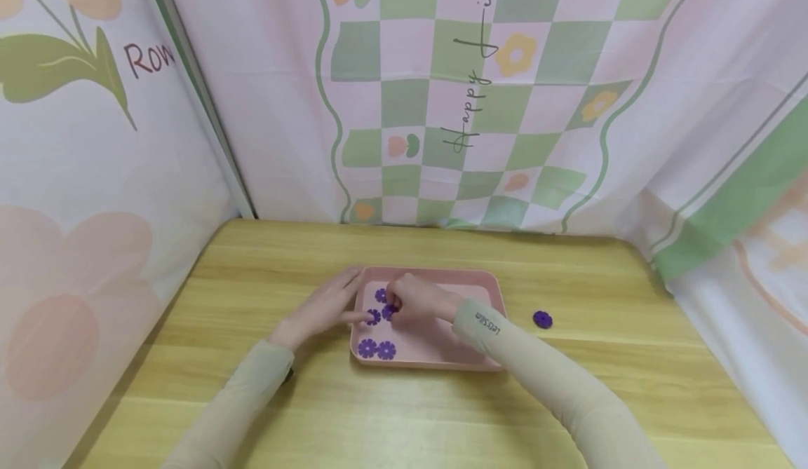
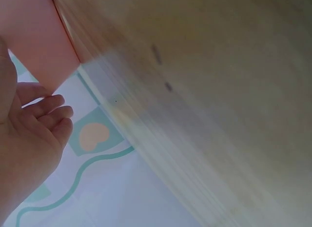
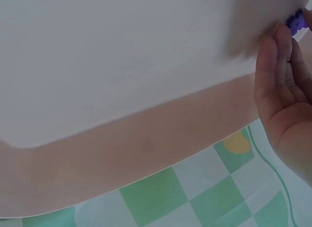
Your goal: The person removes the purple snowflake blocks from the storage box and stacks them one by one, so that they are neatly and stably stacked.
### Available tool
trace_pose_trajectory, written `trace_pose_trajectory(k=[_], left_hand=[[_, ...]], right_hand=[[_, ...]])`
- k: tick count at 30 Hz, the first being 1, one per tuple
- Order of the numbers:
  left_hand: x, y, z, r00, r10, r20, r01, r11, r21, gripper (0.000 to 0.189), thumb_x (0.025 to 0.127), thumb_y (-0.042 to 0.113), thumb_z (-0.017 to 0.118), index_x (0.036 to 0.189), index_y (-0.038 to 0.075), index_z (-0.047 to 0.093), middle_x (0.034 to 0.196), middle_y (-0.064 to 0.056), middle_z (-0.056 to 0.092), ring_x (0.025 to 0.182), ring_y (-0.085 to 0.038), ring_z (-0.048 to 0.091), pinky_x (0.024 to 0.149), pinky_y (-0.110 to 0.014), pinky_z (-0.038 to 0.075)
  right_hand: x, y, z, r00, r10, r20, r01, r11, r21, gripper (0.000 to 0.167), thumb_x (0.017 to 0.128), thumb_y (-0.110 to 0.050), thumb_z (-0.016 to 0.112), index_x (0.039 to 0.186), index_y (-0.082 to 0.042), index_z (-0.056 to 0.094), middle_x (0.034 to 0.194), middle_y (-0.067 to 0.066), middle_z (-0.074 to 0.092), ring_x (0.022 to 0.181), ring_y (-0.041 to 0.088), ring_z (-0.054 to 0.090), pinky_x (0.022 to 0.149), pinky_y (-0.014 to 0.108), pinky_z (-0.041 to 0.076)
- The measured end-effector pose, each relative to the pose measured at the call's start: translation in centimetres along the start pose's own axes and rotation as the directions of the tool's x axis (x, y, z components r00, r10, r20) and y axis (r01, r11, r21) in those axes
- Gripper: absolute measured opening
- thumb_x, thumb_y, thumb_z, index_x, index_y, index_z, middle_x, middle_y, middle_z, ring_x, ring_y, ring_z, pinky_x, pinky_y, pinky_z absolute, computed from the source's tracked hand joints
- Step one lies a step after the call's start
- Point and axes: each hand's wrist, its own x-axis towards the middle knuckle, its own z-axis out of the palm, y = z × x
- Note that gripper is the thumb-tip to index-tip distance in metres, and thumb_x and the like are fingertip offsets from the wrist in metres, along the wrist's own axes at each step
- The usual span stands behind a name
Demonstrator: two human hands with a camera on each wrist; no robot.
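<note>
Purple disc (image 1: 388,313): sitting in the pink tray (image 1: 435,366), left half
Right hand (image 1: 416,299): pinching that disc narrowly
Neighbouring disc (image 1: 374,317): lying just left of the pinch
Left hand (image 1: 322,308): lying nearest that neighbour, fingers loose, thumb pointing into the tray

tray (image 1: 429,346) — smooth plastic, table (image 1: 379,420) — wood-grained
</note>
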Motion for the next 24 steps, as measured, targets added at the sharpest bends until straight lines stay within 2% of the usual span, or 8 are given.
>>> trace_pose_trajectory(k=[9,16,24], left_hand=[[0.0,0.3,0.0,1.0,0.016,-0.01,-0.016,1.0,-0.002,0.096,0.086,0.049,0.07,0.155,0.0,0.024,0.161,-0.025,0.026,0.149,-0.039,0.029,0.125,-0.054,0.027],[-0.1,0.5,-0.1,1.0,0.0,-0.005,0.0,1.0,-0.008,0.097,0.085,0.049,0.071,0.155,0.001,0.023,0.162,-0.024,0.024,0.15,-0.039,0.028,0.125,-0.055,0.025],[-0.1,0.4,0.0,0.999,0.019,-0.029,-0.018,1.0,0.002,0.096,0.085,0.047,0.072,0.154,-0.001,0.026,0.16,-0.026,0.028,0.149,-0.04,0.03,0.124,-0.055,0.027]], right_hand=[[-0.9,0.4,-0.5,0.999,0.033,-0.004,-0.033,0.999,0.035,0.022,0.077,-0.01,0.079,0.097,-0.007,0.072,0.088,0.003,0.073,0.075,0.009,0.065,0.073,0.02,0.059],[-1.8,1.1,-1.3,0.998,0.057,-0.027,-0.056,0.998,0.028,0.02,0.077,-0.011,0.079,0.095,-0.008,0.071,0.087,0.003,0.073,0.074,0.009,0.063,0.071,0.022,0.058],[-2.9,1.9,-2.3,0.996,0.087,-0.023,-0.086,0.995,0.058,0.022,0.08,-0.016,0.079,0.097,-0.007,0.069,0.085,0.002,0.068,0.073,0.012,0.059,0.069,0.024,0.056]])
